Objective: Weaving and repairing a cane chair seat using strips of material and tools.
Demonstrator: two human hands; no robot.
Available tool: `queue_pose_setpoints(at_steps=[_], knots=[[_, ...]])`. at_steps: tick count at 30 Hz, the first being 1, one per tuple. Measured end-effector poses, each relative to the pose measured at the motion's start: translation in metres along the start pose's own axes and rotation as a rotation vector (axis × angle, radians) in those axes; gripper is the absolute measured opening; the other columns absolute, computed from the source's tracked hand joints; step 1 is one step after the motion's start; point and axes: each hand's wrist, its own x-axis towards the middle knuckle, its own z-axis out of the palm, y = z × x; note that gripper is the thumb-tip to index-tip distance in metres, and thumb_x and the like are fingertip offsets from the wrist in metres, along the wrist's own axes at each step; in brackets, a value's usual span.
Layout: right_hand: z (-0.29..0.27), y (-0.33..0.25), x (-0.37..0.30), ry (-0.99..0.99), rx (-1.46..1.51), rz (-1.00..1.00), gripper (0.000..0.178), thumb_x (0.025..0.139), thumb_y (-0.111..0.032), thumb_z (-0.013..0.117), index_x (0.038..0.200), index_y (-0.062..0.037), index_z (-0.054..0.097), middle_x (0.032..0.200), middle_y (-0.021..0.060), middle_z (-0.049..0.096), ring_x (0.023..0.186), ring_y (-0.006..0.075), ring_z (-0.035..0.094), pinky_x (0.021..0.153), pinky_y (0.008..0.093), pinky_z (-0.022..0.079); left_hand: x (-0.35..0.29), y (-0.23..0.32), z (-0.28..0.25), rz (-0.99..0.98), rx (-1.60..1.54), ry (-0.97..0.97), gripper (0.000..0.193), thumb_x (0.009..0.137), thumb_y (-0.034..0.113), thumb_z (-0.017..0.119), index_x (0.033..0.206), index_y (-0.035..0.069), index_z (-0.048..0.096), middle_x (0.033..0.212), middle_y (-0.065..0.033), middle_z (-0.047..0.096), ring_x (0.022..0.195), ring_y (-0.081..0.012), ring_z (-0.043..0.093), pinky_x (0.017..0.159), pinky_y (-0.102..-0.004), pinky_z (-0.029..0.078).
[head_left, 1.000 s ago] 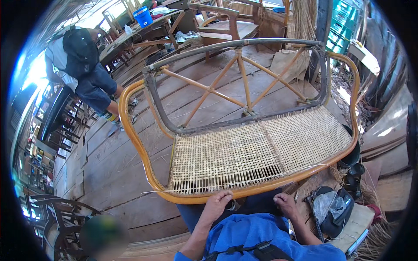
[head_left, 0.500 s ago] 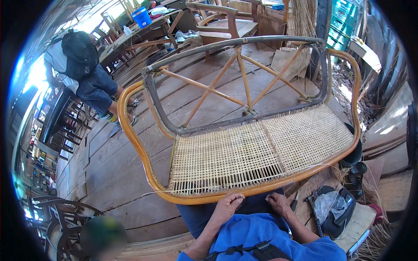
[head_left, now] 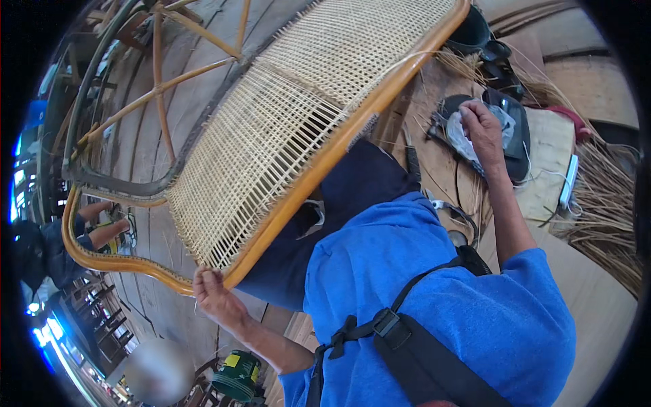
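Note:
A rattan bench (head_left: 319, 173) with a woven cane seat (head_left: 258, 136) lies across my lap, tilted in view. The weave is tight at the far end; along the near front rail, open gaps show between strands. My left hand (head_left: 220, 298) is pinched at the front rail's left corner, a thin pale cane strand curling below its fingers. Another loose strand (head_left: 413, 58) runs along the rail's far end. My right hand (head_left: 483, 132) is raised off the bench, fingers curled closed, above a clear plastic bag (head_left: 507, 122); whatever they hold is hidden.
At right are a black cap-like item (head_left: 519, 152), a pale board (head_left: 546, 146), a white device with a cord (head_left: 568, 182) and bundles of fibre (head_left: 610, 217). A dark bucket (head_left: 469, 30) stands beyond the rail. A green pail (head_left: 237, 374) is at lower left; another person (head_left: 51, 247) stands far left.
My view has swung down and turned, so the bench appears slanted. My left hand has moved to the rail's left corner; my right hand has lifted outward to the right.

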Motion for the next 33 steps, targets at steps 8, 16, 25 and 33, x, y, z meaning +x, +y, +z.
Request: queue_pose_setpoints(at_steps=[8,16,25,33], knots=[[0.020,0.080,-0.070,-0.220,-0.381,0.145,0.018,0.090,-0.016,0.050,0.098,-0.0034,0.060,0.078,0.0068,0.060,0.071,0.0176,0.054,0.065,0.0307,0.045,0.022,0.003,-0.010,0.073,0.029,0.054,0.019,0.089,0.011,0.058,0.105,0.001,0.057,0.089,-0.0027,0.058,0.076,-0.0109,0.054,0.069,-0.0210,0.047],[-0.023,0.176,-0.052,-0.055,-1.097,-0.098,0.037,0.076,-0.012,0.057,0.112,-0.0032,0.055,0.101,0.0212,0.058,0.093,0.0418,0.052,0.083,0.0467,0.042,0.067,-0.011,-0.055,0.266,0.691,0.258,0.020,0.085,0.009,0.057,0.102,0.002,0.064,0.101,-0.0069,0.064,0.095,-0.0166,0.058,0.085,-0.0283,0.044],[-0.026,0.134,-0.075,-0.317,-0.911,-0.185,0.033,0.087,-0.014,0.052,0.117,-0.0010,0.051,0.100,0.0236,0.056,0.094,0.0413,0.053,0.080,0.0439,0.043,0.087,-0.025,-0.074,0.402,1.244,0.119,0.017,0.083,0.023,0.058,0.088,0.009,0.067,0.076,-0.0054,0.066,0.076,-0.0207,0.062,0.091,-0.0380,0.034],[-0.007,0.062,-0.047,-0.054,-0.654,-0.378,0.034,0.094,-0.021,0.046,0.120,0.0016,0.049,0.093,0.0127,0.058,0.079,0.0206,0.055,0.070,0.0312,0.044,0.077,-0.035,-0.084,0.285,1.252,0.147,0.017,0.082,0.025,0.058,0.085,0.012,0.069,0.084,-0.0041,0.065,0.086,-0.0227,0.060,0.100,-0.0603,0.018]])
